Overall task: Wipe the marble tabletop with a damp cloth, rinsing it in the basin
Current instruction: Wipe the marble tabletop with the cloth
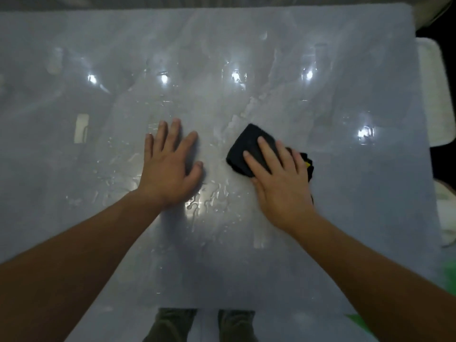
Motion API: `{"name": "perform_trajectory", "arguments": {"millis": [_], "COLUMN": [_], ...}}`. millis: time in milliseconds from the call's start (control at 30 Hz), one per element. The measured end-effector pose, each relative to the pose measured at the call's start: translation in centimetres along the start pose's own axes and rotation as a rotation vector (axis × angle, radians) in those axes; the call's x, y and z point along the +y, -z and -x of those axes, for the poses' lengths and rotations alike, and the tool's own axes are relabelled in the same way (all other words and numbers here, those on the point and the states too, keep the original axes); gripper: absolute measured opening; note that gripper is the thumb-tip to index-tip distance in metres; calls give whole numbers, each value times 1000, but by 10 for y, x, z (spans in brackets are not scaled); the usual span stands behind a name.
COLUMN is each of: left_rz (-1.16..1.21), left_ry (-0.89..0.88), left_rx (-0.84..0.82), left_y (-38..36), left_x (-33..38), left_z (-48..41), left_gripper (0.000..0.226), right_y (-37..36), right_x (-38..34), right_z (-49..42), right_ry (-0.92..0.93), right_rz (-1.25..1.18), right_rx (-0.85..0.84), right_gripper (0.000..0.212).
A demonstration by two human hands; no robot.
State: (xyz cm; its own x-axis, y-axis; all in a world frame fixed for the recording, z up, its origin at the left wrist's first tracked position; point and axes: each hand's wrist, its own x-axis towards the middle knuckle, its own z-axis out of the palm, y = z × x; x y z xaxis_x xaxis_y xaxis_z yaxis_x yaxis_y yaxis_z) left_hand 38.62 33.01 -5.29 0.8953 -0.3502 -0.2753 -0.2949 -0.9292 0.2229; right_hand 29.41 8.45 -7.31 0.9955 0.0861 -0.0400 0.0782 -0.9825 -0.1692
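A grey-white marble tabletop (345,206) fills the view, glossy, with water streaks and drops around its middle. My right hand (281,183) presses flat on a dark folded cloth (249,146) with a yellow edge showing by the thumb side, right of centre. My left hand (170,166) lies flat on the wet marble with fingers spread, holding nothing, a short gap left of the cloth. No basin is in view.
The table's right edge runs down the right side; beyond it stands a white object (434,95) and something green (449,272) lower down. The near edge is at the bottom, with my legs (197,324) below it.
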Motion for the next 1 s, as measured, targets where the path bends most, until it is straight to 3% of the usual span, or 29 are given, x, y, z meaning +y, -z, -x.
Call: {"name": "perform_trajectory", "arguments": {"millis": [100,267,333,533,767,933,1000], "left_rz": [-15,35,69,-64,-35,-37,-44], "left_ry": [-4,-57,-73,128,110,111,88], "left_rx": [-16,3,38,51,24,9,4], "left_y": [3,5,4,6,10,13,14], "left_x": [-1,-11,-17,-66,-94,-95,-99], "left_z": [0,3,12,48,50,51,53], "left_gripper": [72,65,60,64,63,63,63], "right_y": [3,9,6,-7,-7,-12,-9], "right_x": [14,32,11,-59,-112,-118,-105], "right_z": [25,23,31,25,-142,-59,-50], "right_ry": [62,-334,-385,-147,-247,119,160], "right_rz": [-16,-62,-61,-49,-180,-93,-97], "right_rx": [-24,18,31,-19,-8,-114,-170], "right_gripper": [50,53,55,54,49,51,51]}}
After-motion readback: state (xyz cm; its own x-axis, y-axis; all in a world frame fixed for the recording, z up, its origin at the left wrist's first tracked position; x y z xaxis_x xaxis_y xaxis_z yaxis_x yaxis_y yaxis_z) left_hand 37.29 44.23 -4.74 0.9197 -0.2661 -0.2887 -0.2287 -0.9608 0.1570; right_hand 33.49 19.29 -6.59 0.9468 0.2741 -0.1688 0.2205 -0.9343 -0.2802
